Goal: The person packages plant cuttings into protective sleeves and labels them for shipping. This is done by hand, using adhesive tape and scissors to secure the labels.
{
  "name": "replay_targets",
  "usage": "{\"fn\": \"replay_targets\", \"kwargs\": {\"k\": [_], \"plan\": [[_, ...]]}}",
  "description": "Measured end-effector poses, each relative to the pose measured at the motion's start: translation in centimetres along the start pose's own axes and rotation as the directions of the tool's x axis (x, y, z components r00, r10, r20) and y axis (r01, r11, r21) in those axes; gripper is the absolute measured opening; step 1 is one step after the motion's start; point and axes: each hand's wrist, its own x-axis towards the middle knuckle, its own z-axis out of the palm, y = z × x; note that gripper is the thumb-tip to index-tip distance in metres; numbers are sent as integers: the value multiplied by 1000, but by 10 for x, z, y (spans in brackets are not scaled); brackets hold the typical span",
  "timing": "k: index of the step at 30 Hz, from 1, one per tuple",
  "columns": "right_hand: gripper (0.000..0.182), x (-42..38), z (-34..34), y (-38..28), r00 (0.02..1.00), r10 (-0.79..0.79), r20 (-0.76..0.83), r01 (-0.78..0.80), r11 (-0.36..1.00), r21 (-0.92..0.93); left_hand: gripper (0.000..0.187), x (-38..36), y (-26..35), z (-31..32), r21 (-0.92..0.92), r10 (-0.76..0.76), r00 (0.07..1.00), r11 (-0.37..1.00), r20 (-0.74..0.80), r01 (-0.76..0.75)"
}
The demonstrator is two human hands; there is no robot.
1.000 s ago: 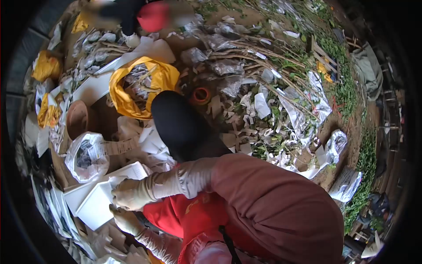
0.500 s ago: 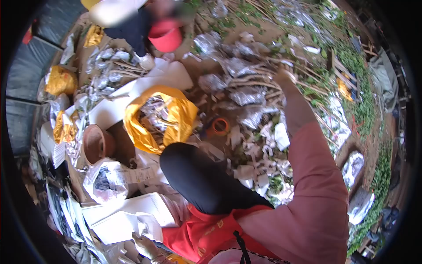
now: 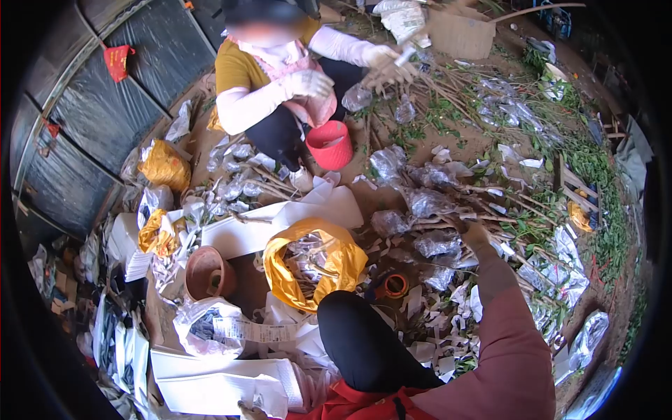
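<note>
1. The right hand (image 3: pixel 477 236) is at the stems (image 3: pixel 500 218), which lie on the ground (image 3: pixel 458 144) right of the yellow bag (image 3: pixel 282 281); from here I can't tell whether it grips.
2. The left hand (image 3: pixel 251 411) meets white sheets (image 3: pixel 220 393), its grasp hidden.

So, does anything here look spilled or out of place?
Yes: pale scraps lie strewn on the ground between the bent knee and the right arm. They look spilled, with an open yellow bag nearby, though they may just be work litter.
</note>
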Motion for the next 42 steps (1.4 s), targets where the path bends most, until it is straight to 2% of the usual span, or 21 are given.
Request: {"fn": "replay_targets", "kwargs": {"k": [6, 7, 8, 10, 12, 14, 15, 17, 18, 20, 22, 24, 26, 29, 30, 34, 35, 38, 39, 41, 42], "plan": [[41, -54, -75, -21, 992, -124, 12, 123, 990, 63, 44, -5, 2, -17, -240, -314, 927, 902, 203, 358], [38, -66, -82, -15, 979, -205, -2, 205, 977, 61, 47, -8, -3, -18, -265, -331, 921, 887, 206, 379], [35, -83, -95, -16, 966, -256, 36, 237, 934, 266, 50, -13, -6, -18, -288, -342, 915, 873, 214, 394], [30, -105, -113, -12, 852, -519, 75, 510, 853, 113, 53, -16, -14, -15, -306, -297, 927, 882, 228, 358], [27, -142, -128, -31, 868, -424, 257, 342, 887, 309, 52, -21, -20, -8, -370, -277, 946, 872, 168, 321], [26, -195, -149, -63, 726, -566, 391, 258, 751, 607, 49, -17, 7, -40, -367, -308, 927, 854, 215, 369], [28, -217, -153, -80, 619, -725, 300, 415, 627, 660, 46, -18, 6, -36, -378, -300, 937, 858, 180, 347], [30, -265, -153, -106, 430, -838, 335, 304, 485, 820, 42, -20, 4, -35, -493, -297, 934, 793, 199, 357], [30, -287, -151, -116, 347, -814, 467, 46, 512, 858, 41, -28, -16, -3, -584, -270, 959, 767, 83, 266], [27, -321, -145, -145, 124, -722, 680, -71, 677, 732, 38, -26, 3, -31, -342, -318, 933, 869, 170, 359], [28, -341, -118, -159, 3, -639, 770, 76, 767, 637, 36, -32, -3, -22, -245, -194, 980, 953, -48, 177], [34, -362, -123, -196, -87, -492, 866, 291, 819, 494, 33, -31, 9, -50, -205, -225, 974, 952, 27, 226], [36, -369, -100, -207, -174, -524, 833, 416, 728, 545, 33, -41, 5, -47, -259, -199, 977, 950, -70, 175], [36, -363, -58, -213, -290, -614, 735, 445, 593, 671, 40, -55, 10, -59, -236, -123, 992, 964, 4, 121], [36, -362, -55, -217, -320, -651, 688, 429, 548, 718, 40, -57, 9, -57, -237, -138, 990, 962, 13, 137], [30, -366, -65, -238, -295, -402, 867, 411, 766, 495, 36, -66, 6, -49, -212, -160, 986, 963, 35, 164], [28, -363, -59, -237, -295, -425, 856, 429, 741, 516, 34, -69, 6, -43, -257, -136, 989, 960, -64, 115], [23, -368, -47, -232, -230, -460, 858, 405, 756, 514, 35, -69, 12, -40, -264, -176, 982, 946, 72, 189], [19, -376, -61, -240, -226, -458, 860, 396, 763, 511, 37, -75, 7, -14, -217, -84, 994, 974, -70, 67], [19, -385, -32, -237, -291, -577, 763, 345, 681, 646, 43, -70, 22, -11, -167, -16, 996, 986, -93, 0], [22, -388, -37, -241, -291, -546, 786, 319, 719, 617, 26, -66, 31, -23, -133, -105, 992, 986, -73, 95]]}}
